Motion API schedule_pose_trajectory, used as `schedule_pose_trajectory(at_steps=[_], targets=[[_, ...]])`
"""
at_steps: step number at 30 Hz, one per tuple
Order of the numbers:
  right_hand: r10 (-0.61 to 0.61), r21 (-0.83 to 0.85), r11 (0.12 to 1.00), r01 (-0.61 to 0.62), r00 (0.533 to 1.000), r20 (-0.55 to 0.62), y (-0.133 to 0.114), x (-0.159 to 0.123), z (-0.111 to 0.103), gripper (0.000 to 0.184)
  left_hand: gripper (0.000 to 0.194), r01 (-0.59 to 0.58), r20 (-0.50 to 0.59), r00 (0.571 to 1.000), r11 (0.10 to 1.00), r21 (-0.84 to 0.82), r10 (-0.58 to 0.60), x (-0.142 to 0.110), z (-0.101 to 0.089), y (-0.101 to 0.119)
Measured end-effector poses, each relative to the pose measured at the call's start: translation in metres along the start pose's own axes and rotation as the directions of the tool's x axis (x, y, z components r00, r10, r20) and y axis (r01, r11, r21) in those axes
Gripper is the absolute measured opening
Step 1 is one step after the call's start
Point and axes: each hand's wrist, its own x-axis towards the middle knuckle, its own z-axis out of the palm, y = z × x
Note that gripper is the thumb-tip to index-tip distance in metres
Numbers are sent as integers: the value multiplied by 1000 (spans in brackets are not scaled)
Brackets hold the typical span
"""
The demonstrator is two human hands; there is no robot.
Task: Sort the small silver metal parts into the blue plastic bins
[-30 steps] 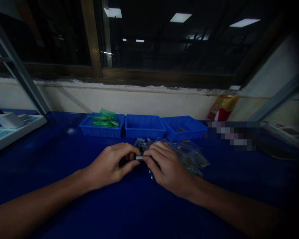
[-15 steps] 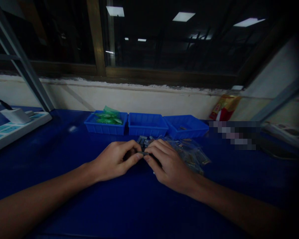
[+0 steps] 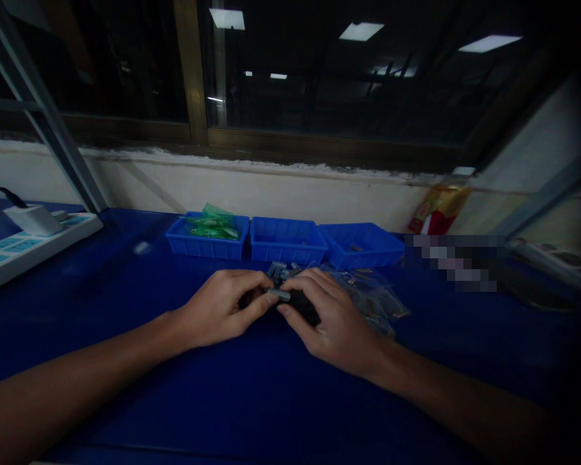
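Note:
My left hand (image 3: 230, 307) pinches a small grey, flat-looking metal piece (image 3: 279, 294) between thumb and fingers, near the middle of the blue table. My right hand (image 3: 326, 316) is curled close against the piece's other end. Its index fingertip meets the piece or lies just behind it, while the thumb is a little below. A dark area shows inside the right hand's curl; whether it is an object or shadow I cannot tell. Behind the fingers lie several small grey metal parts (image 3: 277, 270). Clear plastic bags (image 3: 375, 300) with small brass-coloured parts lie beyond my right hand.
Three blue bins stand along the back: a left bin (image 3: 206, 247) holding green packets (image 3: 215, 226), a middle bin (image 3: 288, 250) and a right bin (image 3: 363, 255) with small parts. A white power strip (image 3: 39, 248) lies left. A red-and-gold bag (image 3: 438, 210) leans against the wall.
The metal piece has turned between my fingers, and more of it now shows. My right thumb has come away from it. The view has shifted slightly.

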Motion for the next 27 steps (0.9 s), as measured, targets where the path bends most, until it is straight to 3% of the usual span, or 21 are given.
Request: schedule_pose_trajectory(at_steps=[4, 9, 13, 18, 27], targets=[[-13, -15, 1000, 13, 1000, -6, 1, -1, 1, 10, 26, 10, 31, 999, 1000, -7, -9, 0, 0, 0], [-3, -33, 999, 3, 1000, 8, 2, 1, 0, 17, 25, -10, -17, 1000, 996, -88, 8, -1, 2, -1], [-4, -21, 1000, 5, 999, 34, 1, 1, -1, 18, 19, -23, -33, 999, 998, -60, 21, -2, 2, 0], [10, 15, 1000, -9, 999, -35, -1, 0, -1, 18, 22, 4, -32, 999, 1000, -10, -4, -1, 1, 1], [-40, -14, 999, 39, 998, -43, 0, 1, -1, 10, 29, 65, 58, 996, 997, -49, -62, 0, 2, 0]])
